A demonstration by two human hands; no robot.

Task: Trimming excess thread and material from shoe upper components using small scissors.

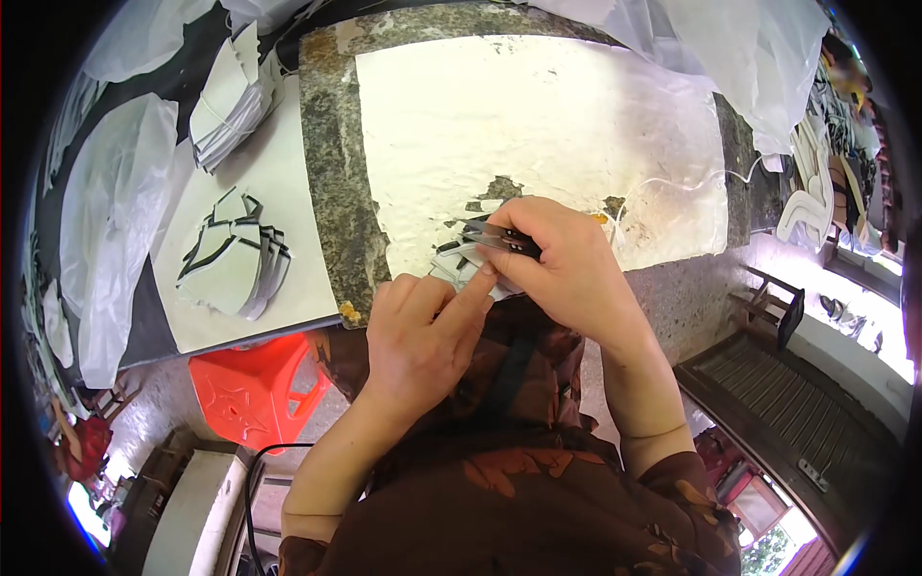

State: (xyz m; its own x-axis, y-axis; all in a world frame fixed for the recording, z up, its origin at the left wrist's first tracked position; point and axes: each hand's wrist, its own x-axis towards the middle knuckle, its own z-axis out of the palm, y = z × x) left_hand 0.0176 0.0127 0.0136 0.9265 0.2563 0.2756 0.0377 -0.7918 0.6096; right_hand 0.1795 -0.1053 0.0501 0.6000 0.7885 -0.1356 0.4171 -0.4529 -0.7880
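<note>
Leftward of the hands point(559, 252) lies a plastic bag point(117, 216).

Passage, main: middle and far reaches of white sheet point(519, 110), open from above. Passage, side: strip of mottled board point(334, 182) between white sheet and fanned stack of pieces point(230, 274). Obstacles, near edge: left hand point(423, 326) and right hand point(562, 250), close together, crowding the loose pieces point(459, 263); dark-handled tool point(514, 242) in right hand, tip leftward. Obstacle, right: thin white cord point(687, 183), across the sheet. Obstacle, far right: plastic sheeting point(754, 62). Obstacles, left: fanned stack; tied bundle point(223, 115) beyond it; translucent plastic bag point(120, 226) outermost. Obstacle, below left table edge: red stool point(240, 389).
</note>
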